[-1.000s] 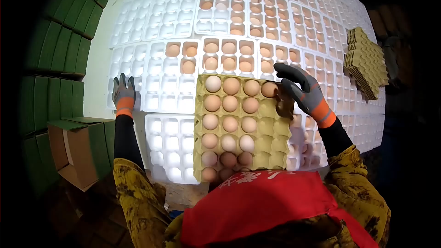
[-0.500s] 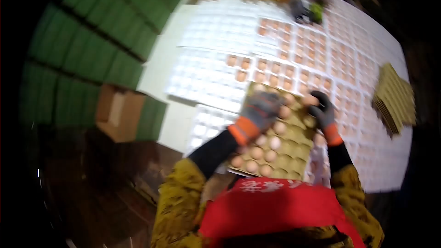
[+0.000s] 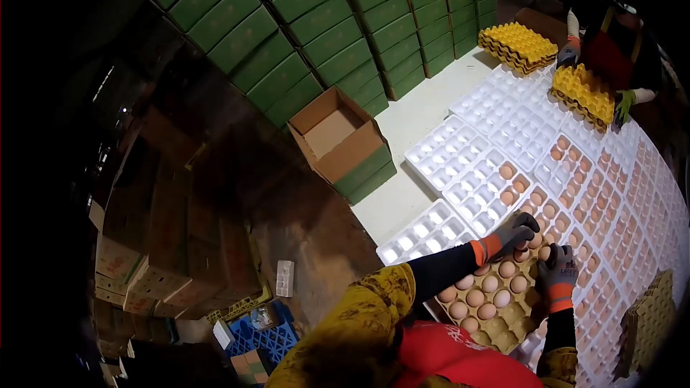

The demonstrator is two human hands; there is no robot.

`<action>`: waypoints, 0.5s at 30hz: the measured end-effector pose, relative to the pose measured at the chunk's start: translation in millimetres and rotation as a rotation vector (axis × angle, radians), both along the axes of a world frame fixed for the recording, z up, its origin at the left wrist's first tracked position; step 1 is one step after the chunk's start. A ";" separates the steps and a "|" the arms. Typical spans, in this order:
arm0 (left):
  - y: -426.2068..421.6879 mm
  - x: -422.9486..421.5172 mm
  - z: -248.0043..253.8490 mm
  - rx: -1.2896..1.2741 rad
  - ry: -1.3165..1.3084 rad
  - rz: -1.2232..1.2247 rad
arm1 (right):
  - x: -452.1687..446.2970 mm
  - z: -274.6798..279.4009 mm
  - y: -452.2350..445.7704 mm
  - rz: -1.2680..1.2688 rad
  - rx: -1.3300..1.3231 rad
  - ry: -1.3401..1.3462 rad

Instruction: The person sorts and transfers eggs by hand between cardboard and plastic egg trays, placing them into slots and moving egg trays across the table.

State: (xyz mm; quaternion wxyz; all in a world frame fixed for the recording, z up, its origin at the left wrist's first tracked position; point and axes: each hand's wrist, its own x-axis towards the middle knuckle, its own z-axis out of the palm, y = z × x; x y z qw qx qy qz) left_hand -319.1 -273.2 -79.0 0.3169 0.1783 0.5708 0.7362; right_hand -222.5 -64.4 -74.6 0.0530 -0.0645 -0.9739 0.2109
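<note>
A brown pulp egg tray [image 3: 496, 328] lies in front of my body, with several brown eggs [image 3: 487, 311] in its left part and bare cups at its near right. My left hand [image 3: 516, 233], in a grey and orange glove, is closed at the tray's far side with its fingers curled over an egg, mostly hidden beneath them. At the tray's right edge my right hand [image 3: 559, 274], gloved alike, is closed on an egg [image 3: 544, 252] at its fingertips. White plastic egg trays [image 3: 471, 197] lie beyond and beside it, some cups filled with eggs.
Green cartons [image 3: 323, 36] are stacked along the far left, with an open carton [image 3: 338, 144] in front. Across the table a person's gloved hands [image 3: 624, 106] are at a yellow egg-tray stack [image 3: 583, 93]. Brown pulp trays [image 3: 647, 316] are stacked at the right.
My view has swung left, so the table now appears farther right and more cartons show. Both my hands stay at the brown tray. The other person's hands are now at the yellow stack.
</note>
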 end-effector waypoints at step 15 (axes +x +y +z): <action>-17.8 8.5 14.1 -0.437 0.570 -0.049 | -30.5 21.1 35.9 0.268 -0.551 0.137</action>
